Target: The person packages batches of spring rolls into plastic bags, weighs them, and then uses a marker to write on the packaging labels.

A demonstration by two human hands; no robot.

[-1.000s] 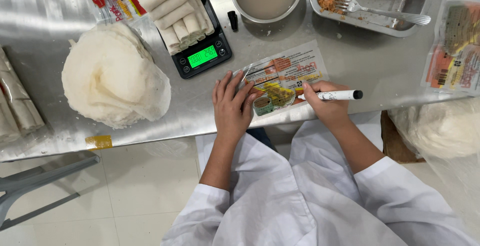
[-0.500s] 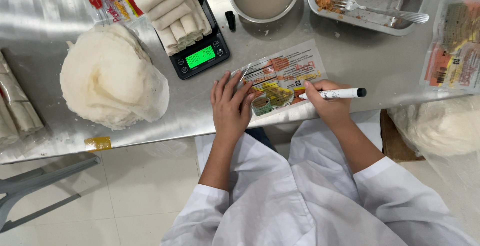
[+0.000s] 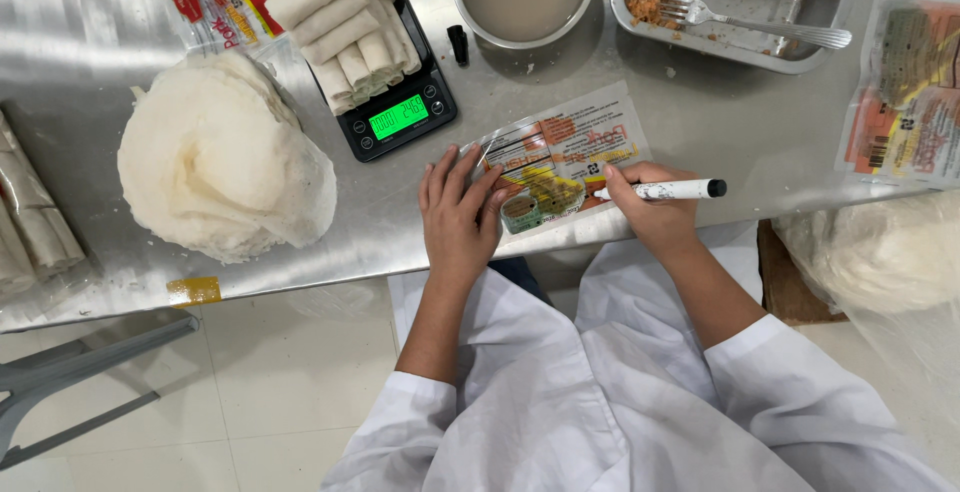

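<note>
Right hand (image 3: pixel 650 214) gripping marker (image 3: pixel 665 190)

A stainless steel table (image 3: pixel 120 272) fills the upper frame, reflecting soft light. Below lies a pale tiled floor (image 3: pixel 270 382). A grey metal frame (image 3: pixel 80 367) crosses the lower left.

A white marker (image 3: pixel 665 190) with a black cap crosses an orange, yellow and white printed packet (image 3: pixel 560 157) on a grey steel table (image 3: pixel 700 102); nearby, a black scale (image 3: pixel 400 117) glows green beside pale cream wrappers (image 3: pixel 220 162).
</note>
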